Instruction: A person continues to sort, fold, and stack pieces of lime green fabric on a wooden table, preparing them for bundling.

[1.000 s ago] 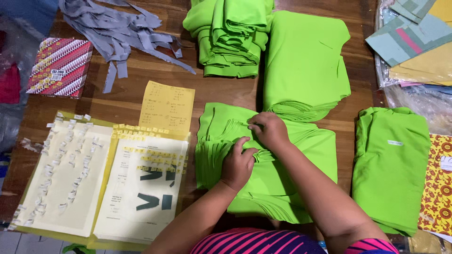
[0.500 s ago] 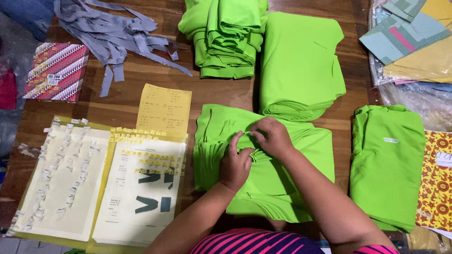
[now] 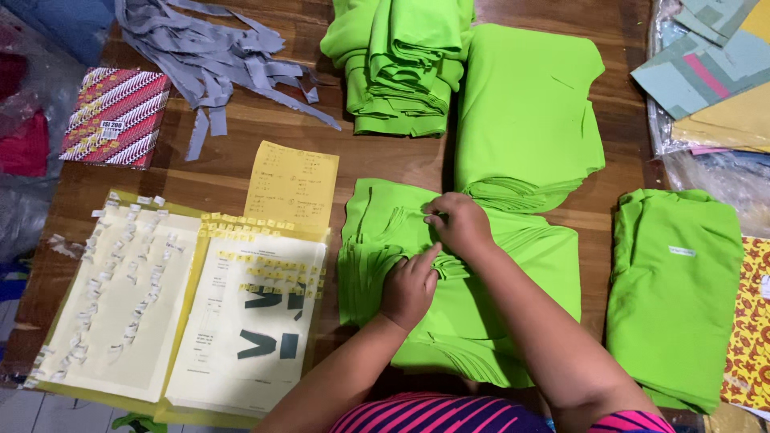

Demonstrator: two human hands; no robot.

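A stack of bright green cut fabric pieces (image 3: 377, 240) lies on the wooden table (image 3: 233, 172) right in front of me. My right hand (image 3: 459, 224) pinches the top layers near the middle of the stack. My left hand (image 3: 409, 287) rests on the same stack just below, its index finger stretched toward the pinched spot. Both forearms reach in from the bottom edge.
More green fabric lies around: a folded heap (image 3: 397, 64), a flat stack (image 3: 529, 112), another stack at right (image 3: 674, 281). Left are yellow folders with small paper tags (image 3: 120, 297), a printed sheet (image 3: 257, 321), a yellow note (image 3: 293, 184), grey strips (image 3: 216, 56), a patterned box (image 3: 116, 116).
Both hands have stayed on the stack with small finger movements. My left index finger now points up toward the right hand. The camera has shifted slightly.
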